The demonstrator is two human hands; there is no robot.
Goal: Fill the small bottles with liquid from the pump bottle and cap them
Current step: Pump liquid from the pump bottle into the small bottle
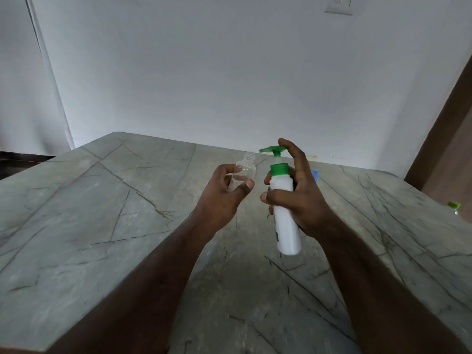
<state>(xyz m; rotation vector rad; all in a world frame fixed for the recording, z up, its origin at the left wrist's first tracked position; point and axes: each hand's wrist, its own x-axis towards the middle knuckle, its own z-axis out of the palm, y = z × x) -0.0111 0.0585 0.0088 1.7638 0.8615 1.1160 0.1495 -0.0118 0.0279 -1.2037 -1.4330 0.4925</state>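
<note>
My right hand grips a white pump bottle with a green collar and green pump head, held above the table. Its index finger rests on top of the pump head, whose spout points left. My left hand holds a small clear bottle upright, uncapped, its threaded neck just left of and slightly below the spout. The two bottles are close but apart. Whether the small bottle holds any liquid cannot be told.
A grey marble-patterned table fills the lower view, against a white wall. A small blue object sits on the table behind my right hand. At the far right edge another small bottle with a green cap is partly in view.
</note>
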